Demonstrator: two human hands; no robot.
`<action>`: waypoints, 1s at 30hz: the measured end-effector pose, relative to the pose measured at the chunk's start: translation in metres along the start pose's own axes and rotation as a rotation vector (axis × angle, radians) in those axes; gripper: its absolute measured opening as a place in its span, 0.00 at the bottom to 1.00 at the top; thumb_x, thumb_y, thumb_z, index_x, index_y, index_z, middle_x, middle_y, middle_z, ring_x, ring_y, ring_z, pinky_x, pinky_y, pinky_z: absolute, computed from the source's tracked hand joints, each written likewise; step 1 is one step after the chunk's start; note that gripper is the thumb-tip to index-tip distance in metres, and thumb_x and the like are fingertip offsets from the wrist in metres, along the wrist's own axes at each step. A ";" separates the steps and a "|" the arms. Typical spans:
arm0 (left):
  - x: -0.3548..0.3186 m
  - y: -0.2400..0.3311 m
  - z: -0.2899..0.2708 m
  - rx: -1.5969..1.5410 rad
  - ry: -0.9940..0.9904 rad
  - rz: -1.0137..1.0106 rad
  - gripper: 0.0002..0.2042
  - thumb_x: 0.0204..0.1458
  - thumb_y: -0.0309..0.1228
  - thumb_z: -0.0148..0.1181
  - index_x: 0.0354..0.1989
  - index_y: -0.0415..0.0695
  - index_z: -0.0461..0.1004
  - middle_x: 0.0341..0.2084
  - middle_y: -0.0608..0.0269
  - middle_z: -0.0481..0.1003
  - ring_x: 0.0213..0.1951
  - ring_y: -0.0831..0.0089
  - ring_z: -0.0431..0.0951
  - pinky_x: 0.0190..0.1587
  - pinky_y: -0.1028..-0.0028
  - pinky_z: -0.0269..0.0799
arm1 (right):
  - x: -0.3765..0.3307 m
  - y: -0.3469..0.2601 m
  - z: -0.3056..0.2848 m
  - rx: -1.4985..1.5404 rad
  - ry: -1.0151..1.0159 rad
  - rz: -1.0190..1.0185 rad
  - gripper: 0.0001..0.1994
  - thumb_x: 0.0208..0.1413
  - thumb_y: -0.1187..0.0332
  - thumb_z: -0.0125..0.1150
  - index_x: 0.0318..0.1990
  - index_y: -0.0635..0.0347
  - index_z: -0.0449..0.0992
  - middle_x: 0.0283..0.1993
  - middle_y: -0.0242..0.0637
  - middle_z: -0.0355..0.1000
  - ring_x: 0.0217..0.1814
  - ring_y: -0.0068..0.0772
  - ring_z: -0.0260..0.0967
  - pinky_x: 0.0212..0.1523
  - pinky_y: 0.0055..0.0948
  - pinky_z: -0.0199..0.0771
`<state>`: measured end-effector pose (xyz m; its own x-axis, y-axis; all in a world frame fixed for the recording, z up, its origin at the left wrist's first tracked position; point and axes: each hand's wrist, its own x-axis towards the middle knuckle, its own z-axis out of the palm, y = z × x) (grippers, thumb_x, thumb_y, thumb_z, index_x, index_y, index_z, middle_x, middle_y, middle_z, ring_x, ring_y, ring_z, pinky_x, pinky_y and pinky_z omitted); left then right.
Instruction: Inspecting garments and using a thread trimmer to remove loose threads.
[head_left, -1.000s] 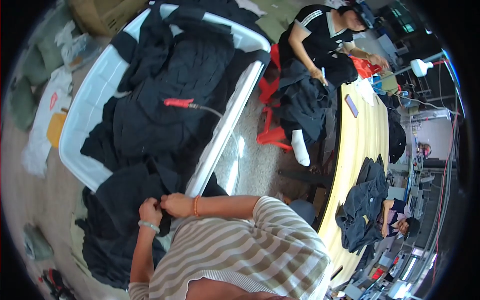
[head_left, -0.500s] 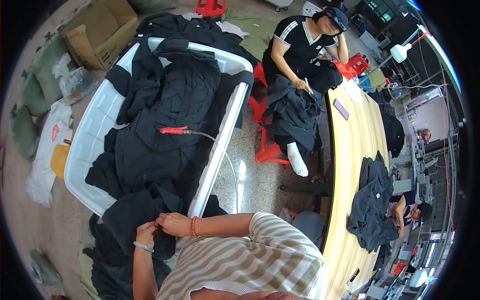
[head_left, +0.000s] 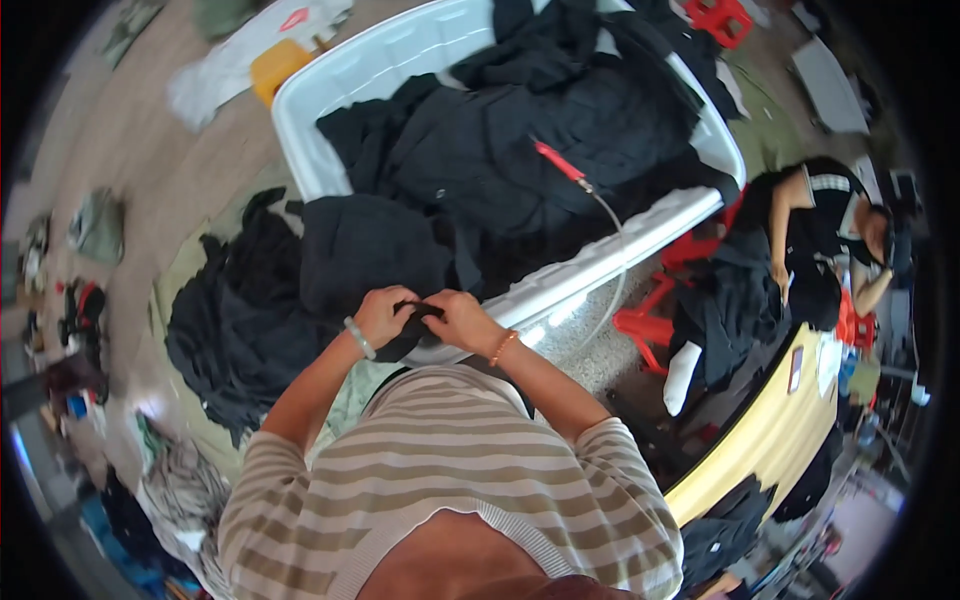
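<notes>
Both my hands are at the near edge of a big white plastic tub point(head_left: 600, 262), pinching the edge of a black garment point(head_left: 372, 250). My left hand point(head_left: 380, 318), with a pale bangle at the wrist, is closed on the cloth. A short way to its right, my right hand point(head_left: 462, 324), wearing an orange bead bracelet, is closed on it too. A strip of the cloth spans between the fingertips. The garment's upper part is draped over the tub rim. More black garments point(head_left: 480, 150) fill the tub, and a red air gun point(head_left: 560, 160) lies on them.
A pale hose point(head_left: 622, 240) runs from the air gun over the rim. Black garments point(head_left: 245, 310) are heaped at the left. A person point(head_left: 835, 235) sits to the right with dark cloth, by a red stool point(head_left: 650, 325) and a wooden table point(head_left: 755, 440). A yellow object point(head_left: 280, 70) stands behind the tub.
My view has turned, so the tub now lies straight ahead and the seated person farther right. My hands, close together before, are now slightly apart along the cloth, still gripping it.
</notes>
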<state>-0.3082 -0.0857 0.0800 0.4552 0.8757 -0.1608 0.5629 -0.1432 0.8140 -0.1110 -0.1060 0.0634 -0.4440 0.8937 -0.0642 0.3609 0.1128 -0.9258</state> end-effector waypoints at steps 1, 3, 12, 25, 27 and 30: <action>-0.001 0.000 -0.001 -0.012 -0.007 -0.029 0.06 0.46 0.23 0.57 0.33 0.38 0.77 0.29 0.51 0.77 0.32 0.55 0.78 0.36 0.66 0.72 | 0.000 0.002 0.000 -0.004 -0.012 -0.002 0.11 0.46 0.73 0.59 0.38 0.66 0.77 0.36 0.53 0.73 0.41 0.55 0.71 0.46 0.43 0.71; 0.001 -0.002 -0.004 -0.057 -0.024 -0.066 0.06 0.46 0.24 0.57 0.32 0.38 0.77 0.27 0.52 0.77 0.31 0.57 0.78 0.36 0.67 0.72 | 0.002 0.004 0.001 -0.032 -0.037 -0.030 0.11 0.46 0.75 0.58 0.39 0.65 0.77 0.36 0.53 0.72 0.41 0.55 0.70 0.45 0.44 0.70; 0.009 -0.029 0.008 0.010 -0.066 0.023 0.08 0.44 0.28 0.56 0.32 0.42 0.79 0.27 0.51 0.78 0.33 0.53 0.78 0.37 0.61 0.73 | 0.007 -0.004 -0.002 -0.173 -0.028 -0.120 0.10 0.46 0.82 0.53 0.37 0.67 0.75 0.33 0.49 0.71 0.39 0.55 0.70 0.40 0.43 0.72; -0.058 0.006 -0.029 0.451 0.207 -0.099 0.48 0.33 0.38 0.71 0.68 0.55 0.51 0.63 0.55 0.56 0.70 0.51 0.42 0.63 0.34 0.29 | 0.019 -0.133 -0.057 0.569 -0.316 -0.039 0.13 0.54 0.68 0.62 0.23 0.62 0.68 0.22 0.23 0.60 0.24 0.13 0.50 0.24 0.20 0.47; -0.049 -0.023 -0.024 0.608 0.309 -0.182 0.42 0.32 0.33 0.69 0.63 0.52 0.60 0.58 0.53 0.63 0.65 0.52 0.55 0.63 0.43 0.47 | 0.025 -0.146 -0.056 0.614 -0.426 -0.193 0.10 0.52 0.70 0.63 0.25 0.64 0.69 0.22 0.25 0.60 0.22 0.13 0.51 0.23 0.18 0.48; -0.046 -0.049 -0.050 0.207 0.407 -0.197 0.26 0.31 0.26 0.65 0.47 0.46 0.73 0.41 0.54 0.73 0.47 0.55 0.73 0.49 0.62 0.70 | 0.033 -0.142 -0.060 0.486 -0.383 0.073 0.06 0.51 0.75 0.64 0.31 0.65 0.72 0.27 0.27 0.65 0.21 0.10 0.58 0.20 0.13 0.58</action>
<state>-0.3917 -0.0959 0.0753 0.0433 0.9984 -0.0358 0.7550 -0.0092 0.6557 -0.1276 -0.0659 0.2154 -0.7276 0.6621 -0.1796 0.0272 -0.2337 -0.9719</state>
